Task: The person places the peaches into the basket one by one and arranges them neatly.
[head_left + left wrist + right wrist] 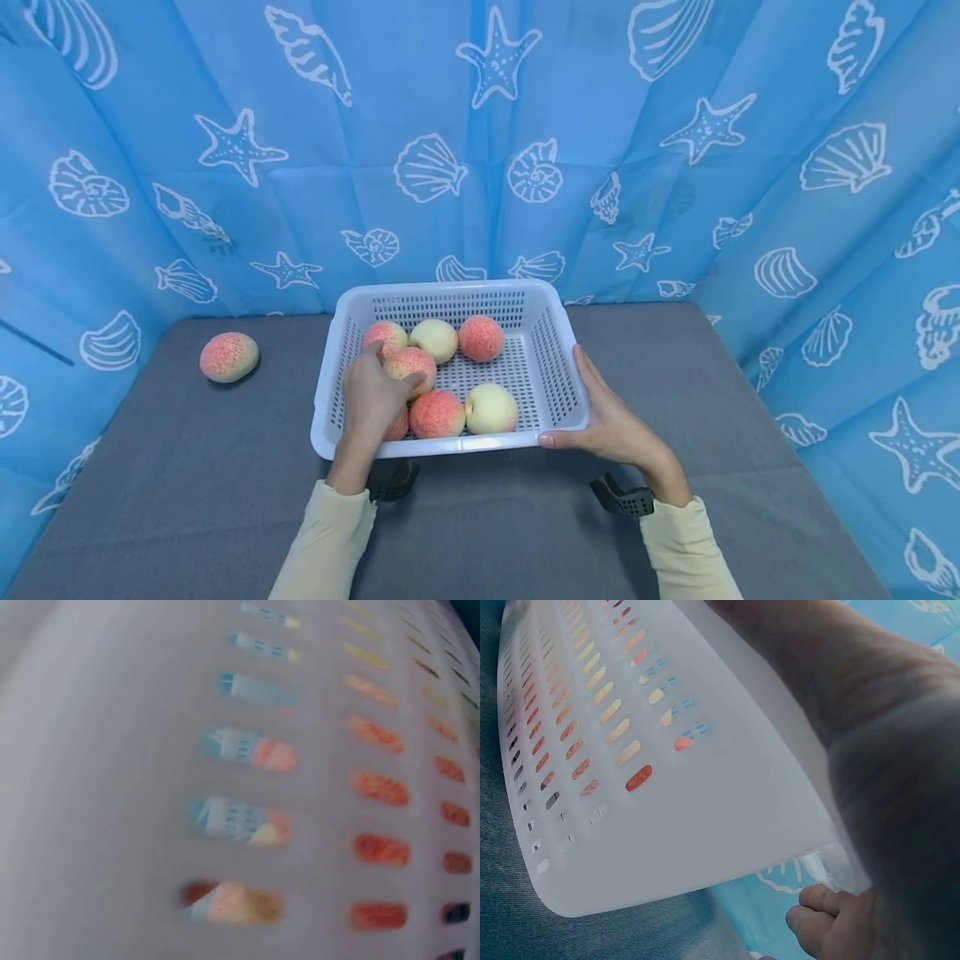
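Note:
A white plastic basket (558, 367) with slotted walls holds several peaches, some red-pink and some pale yellow. My left hand (373, 396) reaches over its front left part, fingers and thumb around a pink-yellow peach (414, 365). Under and beside that hand lie a red peach (437, 415) and another pink one (386, 333). At the front right corner my right hand (611, 425) grips the basket, thumb on the front rim and fingers along the right side. The right wrist view shows some fingers (829, 915) by the basket's corner; the left wrist view shows only the slotted wall (112, 787).
A lone pink-yellow peach (228, 357) lies on the grey tabletop (225, 467), left of the basket. Inside, a pale peach (492, 408) sits at the front and a red one (482, 337) at the back. A blue shell-patterned curtain (480, 208) hangs behind the table.

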`<action>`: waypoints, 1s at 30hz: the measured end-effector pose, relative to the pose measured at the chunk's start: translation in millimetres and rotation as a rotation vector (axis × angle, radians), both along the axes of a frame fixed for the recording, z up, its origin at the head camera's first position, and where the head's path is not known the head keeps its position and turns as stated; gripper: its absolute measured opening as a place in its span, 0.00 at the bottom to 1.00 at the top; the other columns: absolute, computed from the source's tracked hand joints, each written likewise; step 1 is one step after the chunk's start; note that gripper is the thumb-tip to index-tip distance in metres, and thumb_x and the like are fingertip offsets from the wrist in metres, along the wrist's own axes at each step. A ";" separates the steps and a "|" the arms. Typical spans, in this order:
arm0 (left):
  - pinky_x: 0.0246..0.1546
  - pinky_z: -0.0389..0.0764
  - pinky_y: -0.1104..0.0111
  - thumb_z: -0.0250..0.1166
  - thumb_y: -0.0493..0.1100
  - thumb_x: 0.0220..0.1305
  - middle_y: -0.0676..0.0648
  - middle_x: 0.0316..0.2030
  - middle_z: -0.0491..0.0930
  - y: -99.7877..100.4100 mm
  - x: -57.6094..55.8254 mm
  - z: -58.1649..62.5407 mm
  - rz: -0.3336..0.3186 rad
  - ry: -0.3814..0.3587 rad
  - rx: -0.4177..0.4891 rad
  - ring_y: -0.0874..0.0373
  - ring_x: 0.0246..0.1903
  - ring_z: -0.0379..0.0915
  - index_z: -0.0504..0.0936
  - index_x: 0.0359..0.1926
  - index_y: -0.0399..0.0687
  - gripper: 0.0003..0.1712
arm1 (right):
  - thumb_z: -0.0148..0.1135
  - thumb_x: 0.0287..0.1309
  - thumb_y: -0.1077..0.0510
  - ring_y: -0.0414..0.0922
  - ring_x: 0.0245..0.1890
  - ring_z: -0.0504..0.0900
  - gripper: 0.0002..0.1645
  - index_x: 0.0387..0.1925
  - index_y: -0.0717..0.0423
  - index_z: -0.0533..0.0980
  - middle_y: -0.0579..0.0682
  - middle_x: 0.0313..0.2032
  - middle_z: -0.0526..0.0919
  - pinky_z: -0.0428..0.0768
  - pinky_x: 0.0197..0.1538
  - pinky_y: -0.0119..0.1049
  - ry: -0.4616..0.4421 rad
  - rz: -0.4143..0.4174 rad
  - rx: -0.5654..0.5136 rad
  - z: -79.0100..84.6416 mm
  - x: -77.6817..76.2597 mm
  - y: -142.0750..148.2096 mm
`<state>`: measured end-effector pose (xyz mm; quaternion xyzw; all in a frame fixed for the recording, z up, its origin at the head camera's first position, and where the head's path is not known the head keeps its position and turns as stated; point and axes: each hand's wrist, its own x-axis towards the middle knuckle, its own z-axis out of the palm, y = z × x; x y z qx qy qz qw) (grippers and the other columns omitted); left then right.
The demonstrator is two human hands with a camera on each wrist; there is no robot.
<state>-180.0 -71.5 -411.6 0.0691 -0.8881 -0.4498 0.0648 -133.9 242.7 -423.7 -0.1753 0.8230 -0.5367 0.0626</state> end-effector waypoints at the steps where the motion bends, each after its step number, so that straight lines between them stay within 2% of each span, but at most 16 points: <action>1: 0.60 0.73 0.43 0.78 0.40 0.55 0.29 0.64 0.73 -1.8 0.6 0.1 0.004 0.017 0.004 0.35 0.63 0.71 0.66 0.71 0.28 0.47 | 0.85 0.42 0.57 0.68 0.55 0.75 0.81 0.82 0.43 0.34 0.62 0.78 0.41 0.85 0.47 0.49 -0.003 -0.003 0.003 -0.4 0.5 0.1; 3: 0.54 0.78 0.46 0.78 0.41 0.56 0.29 0.64 0.72 -7.2 2.5 2.2 0.009 0.053 0.017 0.36 0.51 0.79 0.67 0.71 0.29 0.46 | 0.85 0.43 0.56 0.68 0.56 0.75 0.81 0.82 0.44 0.34 0.62 0.78 0.41 0.84 0.47 0.49 -0.004 -0.006 0.009 -1.1 1.0 0.3; 6: 0.55 0.76 0.45 0.78 0.43 0.56 0.30 0.64 0.73 -18.3 5.2 6.9 0.030 0.126 0.037 0.35 0.51 0.79 0.70 0.69 0.29 0.44 | 0.85 0.43 0.57 0.68 0.56 0.75 0.81 0.82 0.44 0.34 0.62 0.78 0.41 0.84 0.47 0.48 -0.009 -0.007 0.008 -1.2 1.0 0.4; 8: 0.56 0.76 0.46 0.78 0.43 0.56 0.30 0.65 0.72 -27.6 7.9 11.3 0.045 0.170 0.078 0.34 0.52 0.79 0.71 0.68 0.29 0.43 | 0.85 0.43 0.57 0.69 0.56 0.75 0.81 0.82 0.43 0.34 0.62 0.78 0.41 0.85 0.47 0.48 -0.011 -0.006 0.005 -0.8 0.5 0.3; 10: 0.63 0.70 0.43 0.79 0.43 0.55 0.30 0.64 0.73 -38.5 10.8 14.7 0.073 0.232 0.118 0.33 0.64 0.70 0.73 0.67 0.29 0.43 | 0.85 0.43 0.57 0.69 0.56 0.75 0.81 0.82 0.43 0.34 0.62 0.78 0.40 0.85 0.47 0.47 -0.007 -0.006 0.006 -0.3 0.2 0.0; 15: 0.65 0.69 0.49 0.81 0.41 0.53 0.33 0.64 0.74 -72.4 19.0 19.5 0.168 0.383 0.163 0.39 0.66 0.69 0.75 0.66 0.31 0.42 | 0.85 0.42 0.57 0.69 0.57 0.75 0.82 0.82 0.43 0.34 0.61 0.78 0.40 0.85 0.47 0.46 -0.002 -0.004 0.009 0.3 -0.7 -0.7; 18: 0.67 0.68 0.55 0.81 0.39 0.51 0.36 0.64 0.75 -97.0 20.8 18.5 0.252 0.434 0.181 0.43 0.66 0.70 0.76 0.65 0.31 0.41 | 0.85 0.42 0.58 0.69 0.57 0.75 0.82 0.82 0.43 0.34 0.61 0.78 0.39 0.85 0.46 0.45 -0.005 -0.001 0.000 1.0 -1.1 -1.1; 21: 0.66 0.68 0.62 0.82 0.38 0.49 0.38 0.62 0.77 -122.8 19.2 12.6 0.359 0.448 0.204 0.47 0.65 0.71 0.77 0.65 0.34 0.41 | 0.85 0.43 0.59 0.69 0.57 0.75 0.82 0.82 0.44 0.34 0.61 0.78 0.40 0.85 0.46 0.46 -0.004 0.002 -0.003 2.3 -1.8 -1.7; 25: 0.67 0.66 0.67 0.81 0.39 0.50 0.39 0.64 0.75 -153.8 13.4 -3.3 0.484 0.428 0.236 0.52 0.66 0.70 0.76 0.67 0.37 0.42 | 0.85 0.43 0.59 0.68 0.57 0.75 0.81 0.82 0.44 0.33 0.61 0.79 0.39 0.84 0.48 0.49 0.001 0.006 0.003 2.8 -1.7 -1.3; 30: 0.69 0.61 0.69 0.80 0.42 0.53 0.41 0.69 0.70 -182.2 5.3 -26.4 0.565 0.378 0.253 0.56 0.70 0.64 0.71 0.71 0.39 0.45 | 0.85 0.43 0.59 0.69 0.57 0.75 0.81 0.82 0.44 0.34 0.62 0.78 0.39 0.84 0.47 0.50 0.003 0.013 0.001 2.1 -1.1 -0.7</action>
